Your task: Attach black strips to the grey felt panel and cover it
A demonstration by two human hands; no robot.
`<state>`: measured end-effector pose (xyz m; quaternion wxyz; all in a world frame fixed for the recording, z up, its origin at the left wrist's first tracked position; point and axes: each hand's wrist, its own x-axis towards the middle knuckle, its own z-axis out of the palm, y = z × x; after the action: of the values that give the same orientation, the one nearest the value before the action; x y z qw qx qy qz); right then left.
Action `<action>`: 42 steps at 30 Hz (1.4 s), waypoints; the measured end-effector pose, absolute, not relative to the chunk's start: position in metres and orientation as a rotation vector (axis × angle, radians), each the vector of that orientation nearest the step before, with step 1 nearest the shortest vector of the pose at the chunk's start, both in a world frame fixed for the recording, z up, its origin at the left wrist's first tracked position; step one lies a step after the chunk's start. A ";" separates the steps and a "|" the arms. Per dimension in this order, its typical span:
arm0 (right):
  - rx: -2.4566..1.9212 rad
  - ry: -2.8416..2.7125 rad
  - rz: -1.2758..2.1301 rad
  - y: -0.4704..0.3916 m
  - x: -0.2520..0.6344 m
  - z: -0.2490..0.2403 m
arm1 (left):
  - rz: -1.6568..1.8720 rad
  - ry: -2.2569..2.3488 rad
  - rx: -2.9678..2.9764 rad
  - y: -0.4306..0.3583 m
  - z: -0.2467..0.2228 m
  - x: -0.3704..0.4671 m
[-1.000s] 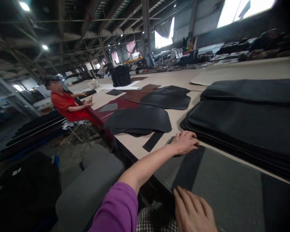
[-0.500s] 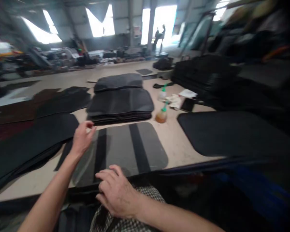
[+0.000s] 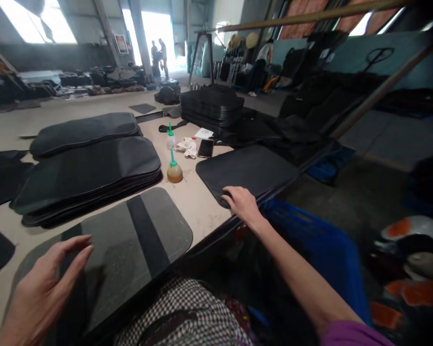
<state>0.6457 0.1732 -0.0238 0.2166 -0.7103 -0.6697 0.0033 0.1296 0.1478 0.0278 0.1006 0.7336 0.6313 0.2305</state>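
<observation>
My left hand (image 3: 48, 283) hovers over the left part of a grey panel with dark stripes (image 3: 115, 240), thumb and fingers apart, holding nothing. At the near left corner of a black panel (image 3: 248, 168) on the right is my right hand (image 3: 241, 204), its fingers curved over the edge. Whether it grips the panel is hard to tell. Behind the grey panel lies a stack of black panels (image 3: 90, 168), and farther back another pile (image 3: 86, 132).
Two green-tipped bottles (image 3: 174, 172), a white cloth (image 3: 187, 147) and a phone (image 3: 205, 148) lie mid-table. Black stacks (image 3: 212, 105) stand behind. A blue crate (image 3: 321, 254) sits below the table's right edge. Distant people (image 3: 159, 57) stand by a doorway.
The view has turned right. My right hand has moved from near my lap to the black panel on the right. My left hand is now lower, over the grey panel.
</observation>
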 end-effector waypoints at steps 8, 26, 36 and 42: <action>-1.846 -1.560 0.245 0.176 0.656 -0.031 | 0.819 1.502 2.197 0.157 0.044 0.217; -1.278 -1.684 0.659 0.139 0.604 0.006 | 0.832 0.893 0.848 0.187 0.029 0.420; -2.340 -1.282 0.012 0.196 0.780 0.002 | 0.945 0.996 0.793 0.191 0.005 0.412; -2.395 -1.193 0.157 0.221 0.834 -0.001 | 0.942 0.969 0.939 0.187 0.004 0.410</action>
<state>0.8339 0.2209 -0.0007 0.2285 -0.8699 -0.4333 0.0570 0.4096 0.1875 0.0043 0.6803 0.4181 0.4317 0.4196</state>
